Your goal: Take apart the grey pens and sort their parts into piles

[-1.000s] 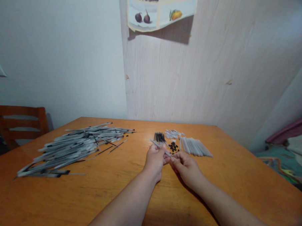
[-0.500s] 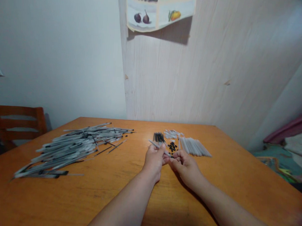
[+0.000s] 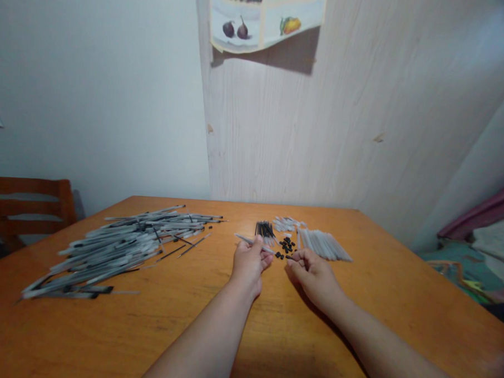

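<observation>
My left hand (image 3: pixel 249 262) is closed around a slim translucent pen (image 3: pixel 245 238), which slants with its right end lower. To its right, across a small gap, my right hand (image 3: pixel 313 274) pinches a small black pen plug (image 3: pixel 289 257) between thumb and fingertips. Just beyond the fingers lies a group of loose black plugs (image 3: pixel 287 244). Behind my left hand is a bunch of dark pen refills (image 3: pixel 266 229). A row of clear pen barrels (image 3: pixel 324 245) lies beyond my right hand, and small clear caps (image 3: pixel 289 224) are heaped farther back.
A large spread of pens (image 3: pixel 116 244) covers the left part of the wooden table (image 3: pixel 179 325), some refills loose at its edge. A wooden chair (image 3: pixel 29 204) stands at the far left. Fabric items (image 3: pixel 495 244) lie beyond the table's right edge. A wall rises behind.
My hands have come apart: the left moved left with the pen, while the right stays nearly in place with the black plug, now separate from the pen's end.
</observation>
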Action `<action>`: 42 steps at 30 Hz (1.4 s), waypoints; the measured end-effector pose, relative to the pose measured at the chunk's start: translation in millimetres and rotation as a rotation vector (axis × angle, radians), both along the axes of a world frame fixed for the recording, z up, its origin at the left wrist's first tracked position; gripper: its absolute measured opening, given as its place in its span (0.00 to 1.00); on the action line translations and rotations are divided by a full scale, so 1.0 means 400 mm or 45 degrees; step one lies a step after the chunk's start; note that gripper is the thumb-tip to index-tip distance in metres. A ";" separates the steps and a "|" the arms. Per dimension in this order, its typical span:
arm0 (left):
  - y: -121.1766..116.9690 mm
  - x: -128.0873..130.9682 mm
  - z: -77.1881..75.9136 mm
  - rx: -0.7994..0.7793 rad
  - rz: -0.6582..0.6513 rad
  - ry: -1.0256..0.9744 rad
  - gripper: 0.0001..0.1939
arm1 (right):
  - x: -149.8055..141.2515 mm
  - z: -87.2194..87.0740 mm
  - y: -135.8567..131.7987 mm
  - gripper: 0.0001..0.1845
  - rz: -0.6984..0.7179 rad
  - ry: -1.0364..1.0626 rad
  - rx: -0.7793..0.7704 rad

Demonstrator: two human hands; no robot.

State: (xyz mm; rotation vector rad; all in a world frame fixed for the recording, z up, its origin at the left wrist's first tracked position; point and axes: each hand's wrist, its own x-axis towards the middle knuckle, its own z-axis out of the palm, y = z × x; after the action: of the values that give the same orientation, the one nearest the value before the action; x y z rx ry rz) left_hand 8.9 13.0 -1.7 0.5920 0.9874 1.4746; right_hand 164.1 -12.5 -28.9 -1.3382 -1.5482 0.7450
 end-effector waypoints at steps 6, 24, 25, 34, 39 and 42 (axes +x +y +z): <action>0.004 -0.007 0.001 -0.013 0.018 -0.005 0.12 | 0.052 0.004 0.026 0.12 -0.265 -0.475 0.010; 0.000 0.005 -0.006 -0.008 0.016 0.044 0.14 | 0.021 0.014 0.011 0.16 -0.227 -0.977 0.008; 0.000 0.005 -0.005 -0.010 0.017 0.043 0.13 | 0.022 0.015 0.011 0.16 -0.227 -0.979 0.001; -0.001 0.008 -0.003 -0.017 -0.021 0.092 0.13 | 0.017 0.018 0.004 0.16 -0.262 -0.838 0.023; -0.006 0.019 -0.011 0.042 -0.093 0.201 0.11 | 0.008 0.007 -0.002 0.16 -0.091 -0.612 0.238; -0.009 0.027 -0.017 0.078 -0.130 0.220 0.13 | 0.001 0.009 -0.009 0.16 -0.004 -0.540 0.272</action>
State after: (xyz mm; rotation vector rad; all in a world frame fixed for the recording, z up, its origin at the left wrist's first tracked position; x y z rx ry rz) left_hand 19.6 9.4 -8.5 0.8134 1.0322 1.3841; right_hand 164.4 -16.2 -25.3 -1.3941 -1.8949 0.2891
